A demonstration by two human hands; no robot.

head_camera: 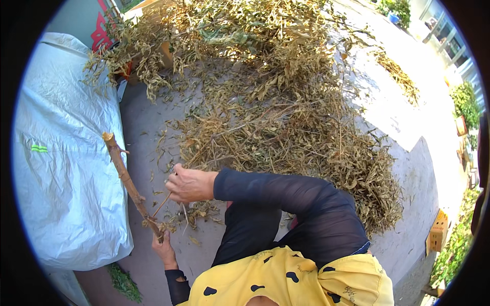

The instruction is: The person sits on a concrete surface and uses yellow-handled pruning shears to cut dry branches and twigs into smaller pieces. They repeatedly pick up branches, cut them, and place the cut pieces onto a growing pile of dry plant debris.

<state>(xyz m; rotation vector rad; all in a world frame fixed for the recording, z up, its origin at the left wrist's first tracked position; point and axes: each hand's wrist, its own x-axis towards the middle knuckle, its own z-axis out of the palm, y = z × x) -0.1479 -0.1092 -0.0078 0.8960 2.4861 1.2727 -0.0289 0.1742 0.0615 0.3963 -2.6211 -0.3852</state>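
Note:
My left hand is closed around the lower end of a thick bare branch, which slants up and away to the left. Its far end is a pale cut face, with a short side stub just below. From near the held end a thin side twig rises toward my right hand, whose fingers are closed on it. A small shiny bit shows by those fingers; what it is cannot be made out. Shrivelled leaves cling to the branch beside my left hand. Beyond my right forearm spreads a heap of dried leafy stalks.
A silver tarpaulin covers something bulky at the left. More dry plants are piled at the back, by a wooden edge. A green sprig lies at lower left. Cardboard boxes and green plants line the right side.

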